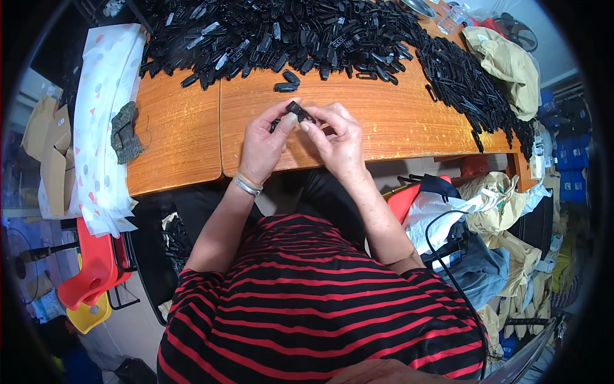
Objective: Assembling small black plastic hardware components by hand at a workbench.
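Observation:
My left hand (263, 142) and my right hand (336, 141) meet over the near part of an orange wooden table (179, 134). Both pinch one small black plastic clip part (298, 110) between their fingertips, held just above the tabletop. A silver bracelet sits on my left wrist. Two loose black clip parts (286, 82) lie on the wood just beyond my hands. A large heap of black plastic clip parts (281, 32) covers the far side of the table.
A row of black parts (470, 86) runs down the table's right edge. A white patterned cloth (102, 109) with a grey-green knitted glove (125, 133) lies at the left. Bags and a tan cloth (508, 64) crowd the right; red and yellow stools (93, 272) stand lower left.

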Available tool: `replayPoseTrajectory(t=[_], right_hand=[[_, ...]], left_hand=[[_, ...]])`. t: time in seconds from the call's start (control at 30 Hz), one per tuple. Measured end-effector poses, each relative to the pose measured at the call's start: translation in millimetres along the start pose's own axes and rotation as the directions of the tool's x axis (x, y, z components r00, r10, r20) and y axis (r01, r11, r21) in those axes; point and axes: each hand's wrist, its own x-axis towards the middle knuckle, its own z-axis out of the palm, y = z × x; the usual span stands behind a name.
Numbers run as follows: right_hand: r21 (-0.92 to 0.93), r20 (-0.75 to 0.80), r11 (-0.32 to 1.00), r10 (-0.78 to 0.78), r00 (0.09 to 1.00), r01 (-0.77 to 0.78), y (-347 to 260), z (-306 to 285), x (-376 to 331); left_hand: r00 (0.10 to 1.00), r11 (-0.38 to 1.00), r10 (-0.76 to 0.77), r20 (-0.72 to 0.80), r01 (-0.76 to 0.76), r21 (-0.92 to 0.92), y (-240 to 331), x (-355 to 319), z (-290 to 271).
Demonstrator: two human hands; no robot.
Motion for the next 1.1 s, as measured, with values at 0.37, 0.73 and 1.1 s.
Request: replayPoseTrajectory(t=[0.37, 0.73, 1.1], right_hand=[[-0.028, 0.012, 0.998, -0.064, 0.998, 0.064, -0.7, 31.9, -26.2], [0.152, 0.237, 0.969, 0.156, 0.959, -0.195, 38.3, -14.6, -3.6], [-0.752, -0.313, 0.56, 0.16, 0.936, -0.347, 148.7, -138.7, 79.1]], left_hand=[[0.993, 0.988, -0.041, 0.108, 0.057, -0.147, 1.9, -9.7, 0.4], [0.925, 0.321, -0.377, -0.042, 0.173, 0.931, 77.3, -92.2, -137.5], [0.996, 0.557, -0.08, 0.035, 0.016, 0.83, 62.7, -35.3, -91.6]])
